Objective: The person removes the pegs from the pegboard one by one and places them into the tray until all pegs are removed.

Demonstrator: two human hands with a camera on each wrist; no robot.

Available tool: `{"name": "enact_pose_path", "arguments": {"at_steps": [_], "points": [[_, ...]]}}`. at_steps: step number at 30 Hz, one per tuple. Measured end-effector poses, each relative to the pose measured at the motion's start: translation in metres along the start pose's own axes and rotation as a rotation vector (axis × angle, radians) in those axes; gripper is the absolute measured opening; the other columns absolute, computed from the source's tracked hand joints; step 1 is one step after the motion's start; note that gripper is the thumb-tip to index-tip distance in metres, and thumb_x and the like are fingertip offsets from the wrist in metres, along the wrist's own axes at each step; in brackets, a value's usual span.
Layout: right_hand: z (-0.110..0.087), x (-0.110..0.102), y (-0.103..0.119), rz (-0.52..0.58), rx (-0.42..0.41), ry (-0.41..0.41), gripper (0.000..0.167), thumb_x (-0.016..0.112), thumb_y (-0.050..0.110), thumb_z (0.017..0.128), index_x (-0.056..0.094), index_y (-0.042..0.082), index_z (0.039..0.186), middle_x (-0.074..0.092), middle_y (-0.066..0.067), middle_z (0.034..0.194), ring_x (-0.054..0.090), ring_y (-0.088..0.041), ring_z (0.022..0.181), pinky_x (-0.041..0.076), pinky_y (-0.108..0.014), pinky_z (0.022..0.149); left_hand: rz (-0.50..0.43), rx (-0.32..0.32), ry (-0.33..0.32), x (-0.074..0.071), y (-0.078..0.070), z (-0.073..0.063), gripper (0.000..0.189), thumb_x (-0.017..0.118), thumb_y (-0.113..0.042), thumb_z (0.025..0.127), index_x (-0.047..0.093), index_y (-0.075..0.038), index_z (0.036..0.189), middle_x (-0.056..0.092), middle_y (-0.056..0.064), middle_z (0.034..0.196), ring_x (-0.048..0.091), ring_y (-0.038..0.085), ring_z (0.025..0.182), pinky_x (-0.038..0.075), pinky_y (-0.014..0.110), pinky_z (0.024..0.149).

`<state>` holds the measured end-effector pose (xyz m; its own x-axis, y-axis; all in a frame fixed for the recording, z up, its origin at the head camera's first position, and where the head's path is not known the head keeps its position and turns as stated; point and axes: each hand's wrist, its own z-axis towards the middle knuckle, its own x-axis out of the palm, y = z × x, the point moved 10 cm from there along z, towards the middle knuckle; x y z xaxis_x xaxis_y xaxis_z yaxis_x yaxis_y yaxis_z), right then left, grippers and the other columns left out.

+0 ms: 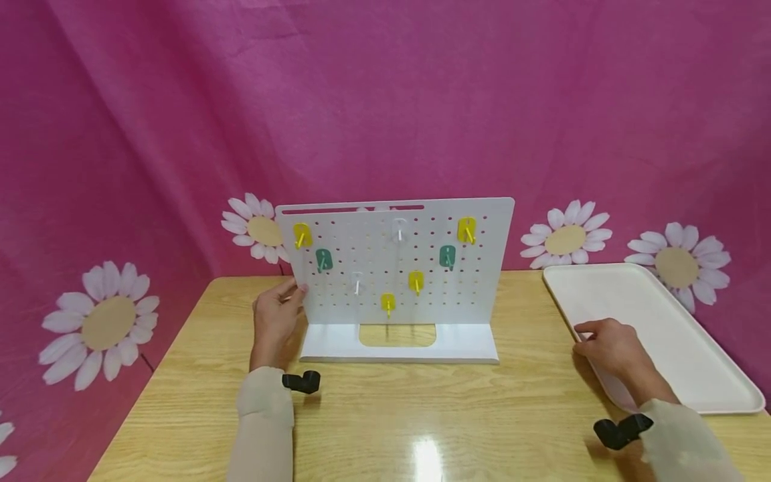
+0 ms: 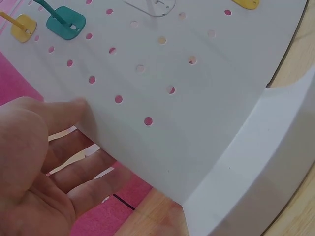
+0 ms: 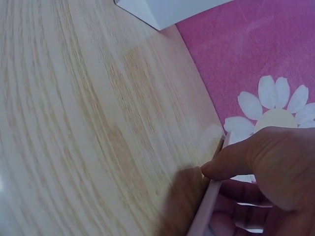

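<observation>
A white pegboard [image 1: 373, 268] stands upright on its base, with yellow, green and clear hooks on its front, among them a green hook [image 2: 66, 22]. My left hand [image 1: 277, 320] holds the board's left edge. In the left wrist view its thumb lies on the front face and the fingers [image 2: 93, 189] pass behind the edge. At the right lies a shallow white tray [image 1: 668, 335]. My right hand [image 1: 614, 351] pinches the tray's left rim [image 3: 204, 211], thumb on the outer side and fingers curled over the inside.
Both things stand on a light wooden table [image 1: 385, 415]. A pink cloth [image 1: 385, 100] with large daisies hangs behind the table and along its left side. Black camera mounts [image 1: 623, 430] are worn at both wrists.
</observation>
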<state>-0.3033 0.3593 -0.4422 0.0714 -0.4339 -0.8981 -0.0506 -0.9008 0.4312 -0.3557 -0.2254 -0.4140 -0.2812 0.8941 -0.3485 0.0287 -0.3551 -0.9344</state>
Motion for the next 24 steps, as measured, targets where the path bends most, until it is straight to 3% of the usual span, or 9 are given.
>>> {"name": "enact_pose_path", "arguments": {"at_steps": [7, 24], "points": [[-0.001, 0.003, 0.012, 0.008, -0.026, -0.003, 0.047, 0.073, 0.016, 0.082, 0.065, -0.012, 0.119, 0.07, -0.017, 0.087, 0.061, -0.033, 0.082, 0.051, -0.04, 0.065, 0.015, -0.032, -0.017, -0.003, -0.002, 0.0, 0.037, 0.066, -0.027, 0.099, 0.065, -0.021, 0.136, 0.064, 0.007, 0.131, 0.06, 0.029, 0.117, 0.055, 0.041, 0.091], [-0.007, 0.019, 0.046, 0.03, -0.062, 0.014, 0.049, 0.078, 0.016, 0.08, 0.066, -0.013, 0.117, 0.069, -0.009, 0.082, 0.06, -0.025, 0.077, 0.051, -0.037, 0.065, 0.017, -0.047, 0.002, -0.001, -0.002, 0.0, 0.038, 0.064, -0.026, 0.1, 0.064, -0.02, 0.137, 0.062, 0.008, 0.134, 0.059, 0.03, 0.12, 0.055, 0.042, 0.091]]}}
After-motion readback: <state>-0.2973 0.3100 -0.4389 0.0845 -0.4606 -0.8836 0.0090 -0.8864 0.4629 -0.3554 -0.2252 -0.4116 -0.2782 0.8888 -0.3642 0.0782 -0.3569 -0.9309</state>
